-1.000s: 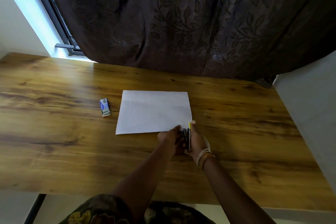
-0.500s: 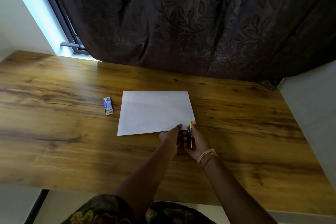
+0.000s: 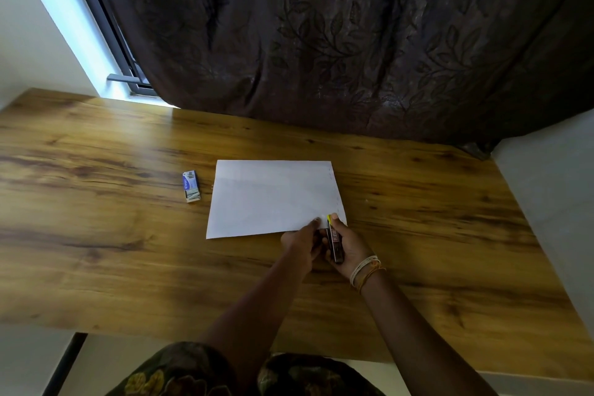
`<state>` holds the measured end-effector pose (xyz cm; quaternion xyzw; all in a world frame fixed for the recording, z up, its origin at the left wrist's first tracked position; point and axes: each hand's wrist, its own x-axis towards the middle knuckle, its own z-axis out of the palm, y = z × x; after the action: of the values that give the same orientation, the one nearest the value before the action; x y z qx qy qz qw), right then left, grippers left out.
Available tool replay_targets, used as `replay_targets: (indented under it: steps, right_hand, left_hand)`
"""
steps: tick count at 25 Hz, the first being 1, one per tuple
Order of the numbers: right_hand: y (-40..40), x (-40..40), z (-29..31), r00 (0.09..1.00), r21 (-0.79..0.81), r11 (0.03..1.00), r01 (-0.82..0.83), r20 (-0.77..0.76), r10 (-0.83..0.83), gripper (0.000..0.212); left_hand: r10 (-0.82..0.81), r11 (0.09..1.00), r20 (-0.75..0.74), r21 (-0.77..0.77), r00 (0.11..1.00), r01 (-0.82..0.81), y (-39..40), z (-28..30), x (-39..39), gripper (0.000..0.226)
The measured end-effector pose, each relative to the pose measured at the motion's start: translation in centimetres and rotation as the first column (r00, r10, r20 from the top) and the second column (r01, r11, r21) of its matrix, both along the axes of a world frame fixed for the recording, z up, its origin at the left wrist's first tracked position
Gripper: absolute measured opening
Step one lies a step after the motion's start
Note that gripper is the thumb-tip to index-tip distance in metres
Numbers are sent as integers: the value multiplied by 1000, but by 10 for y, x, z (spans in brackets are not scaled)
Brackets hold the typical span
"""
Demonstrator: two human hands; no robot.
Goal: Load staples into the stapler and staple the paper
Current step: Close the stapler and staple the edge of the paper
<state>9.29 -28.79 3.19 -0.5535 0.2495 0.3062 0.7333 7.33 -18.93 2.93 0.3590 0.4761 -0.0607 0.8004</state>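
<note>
Head view looks down on a wooden, brown-grained worktop [image 3: 96,235] with a dark brown curtain patterned with leaves [image 3: 321,42] hanging behind its far edge. A white rectangular sheet of paper [image 3: 273,196] lies flat near the middle of the worktop, and a row of small marks runs along its right edge. To the left of the paper, apart from it, sits a small blue and white staple box [image 3: 191,186], its near end open with grey staples showing.

At the near right corner of the paper both hands meet. The right hand [image 3: 348,249] is wrapped around a small dark stapler with a yellow tip [image 3: 333,241], fingers closed on its body; the stapler points away from the person, its yellow tip at the paper's corner, with the thumb lying just beside that tip. Pale and orange thread bracelets [image 3: 364,270] circle the right wrist. The left hand [image 3: 300,243] rests just left of the stapler, its fingers curled, with a fingertip pressing on the paper's near edge; whether it grips the stapler too cannot be told, since the fingers hide the contact. Both forearms reach in from the lower edge of the frame, above a floral garment [image 3: 193,373].
</note>
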Motion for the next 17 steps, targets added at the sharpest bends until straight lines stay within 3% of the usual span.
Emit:
replay_targets:
  steps: [4, 11, 12, 17]
  right_hand:
    - [0, 2, -3, 999, -65, 998, 24, 30, -22, 29]
    - [0, 7, -6, 999, -344, 939, -11, 43, 27, 39]
    - [0, 5, -7, 999, -318, 948, 7, 44, 7, 38]
    - [-6, -8, -8, 997, 107, 992, 71, -5, -71, 35]
  left_hand:
    - [9, 1000, 9, -16, 1000, -9, 0, -1, 0, 32]
    - [-10, 1000, 16, -18, 1000, 10, 1, -2, 0, 28]
    - [-9, 1000, 16, -16, 1000, 9, 1, -2, 0, 27]
    - [6, 1000, 5, -4, 1000, -6, 2, -1, 0, 32]
